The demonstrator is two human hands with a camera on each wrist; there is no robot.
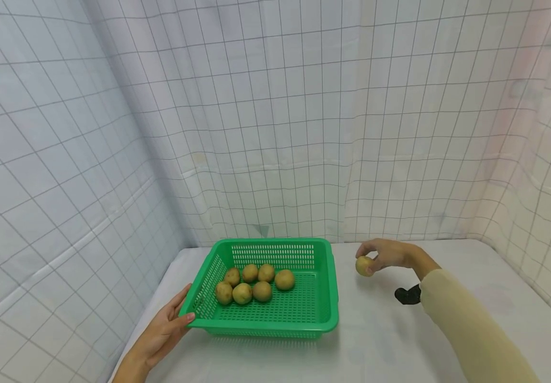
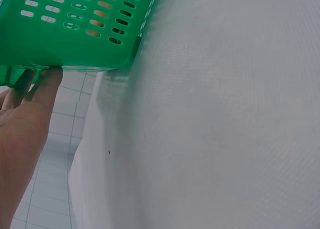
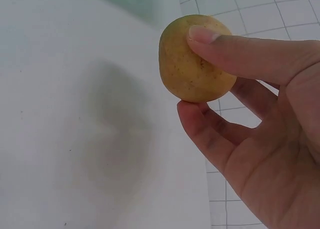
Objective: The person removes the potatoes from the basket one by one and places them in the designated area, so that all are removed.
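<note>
A green plastic basket (image 1: 330, 287) with slotted walls stands on the white-covered table. Several round yellow-brown potatoes (image 1: 262, 291) lie in its left and middle part. My left hand (image 1: 162, 332) holds the basket's near left corner, thumb on the rim and fingers along the outer side; the left wrist view has the fingertips (image 2: 50, 79) at the rim. To the right of the basket, my right hand (image 1: 390, 254) pinches one potato (image 3: 192, 64) between thumb and fingers. In the right wrist view that potato is raised over the table, with a soft shadow below.
White cloth with a dark grid (image 1: 275, 133) hangs behind the table and along both sides. A small black shape (image 1: 406, 295) shows beside the right sleeve (image 1: 467, 324). White table cover (image 1: 371, 346) stretches in front and to the right of the basket.
</note>
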